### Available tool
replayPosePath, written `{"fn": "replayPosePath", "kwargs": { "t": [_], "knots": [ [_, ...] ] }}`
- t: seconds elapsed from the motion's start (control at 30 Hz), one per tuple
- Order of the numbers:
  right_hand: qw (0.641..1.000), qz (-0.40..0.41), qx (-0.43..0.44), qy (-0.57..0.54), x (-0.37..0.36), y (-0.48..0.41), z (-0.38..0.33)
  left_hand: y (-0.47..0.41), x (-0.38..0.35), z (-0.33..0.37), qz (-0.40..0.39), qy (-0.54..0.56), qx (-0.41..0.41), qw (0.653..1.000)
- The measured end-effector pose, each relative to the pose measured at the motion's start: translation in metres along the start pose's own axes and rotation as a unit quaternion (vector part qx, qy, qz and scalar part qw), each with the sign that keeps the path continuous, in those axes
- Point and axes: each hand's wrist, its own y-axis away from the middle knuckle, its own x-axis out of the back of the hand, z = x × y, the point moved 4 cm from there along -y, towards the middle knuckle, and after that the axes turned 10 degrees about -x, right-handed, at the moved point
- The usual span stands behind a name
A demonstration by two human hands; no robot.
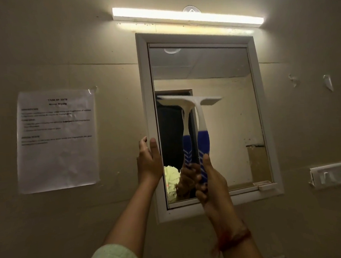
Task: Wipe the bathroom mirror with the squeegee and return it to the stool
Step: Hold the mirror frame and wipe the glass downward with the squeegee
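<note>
Head view shows the right hand (209,184) closed around the blue grip of the squeegee (200,127), its white blade flat on the mirror (225,125), while the left hand (148,160) rests open on the mirror's frame; it looks light and stiff.
</note>
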Motion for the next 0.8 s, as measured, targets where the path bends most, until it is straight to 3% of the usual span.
{"fn": "replayPosePath", "kwargs": {
  "t": [0.13, 0.4, 0.67, 0.8],
  "knots": [
    [1.000, 0.001, 0.019, -0.023, 0.014, 0.011, 0.016, 0.000, 0.000, 0.000, 0.002, -0.004, 0.001, 1.000],
    [0.994, -0.073, 0.045, -0.073, -0.008, 0.000, -0.031, 0.002, 0.002, 0.004, 0.003, -0.003, 0.001, 1.000],
    [0.995, 0.021, 0.003, -0.096, 0.045, 0.005, 0.034, 0.001, 0.003, 0.005, -0.001, 0.003, 0.002, 1.000],
    [0.995, 0.025, 0.034, -0.088, 0.035, 0.012, 0.022, 0.001, 0.003, 0.005, -0.005, 0.000, 0.006, 1.000]
  ]
}}
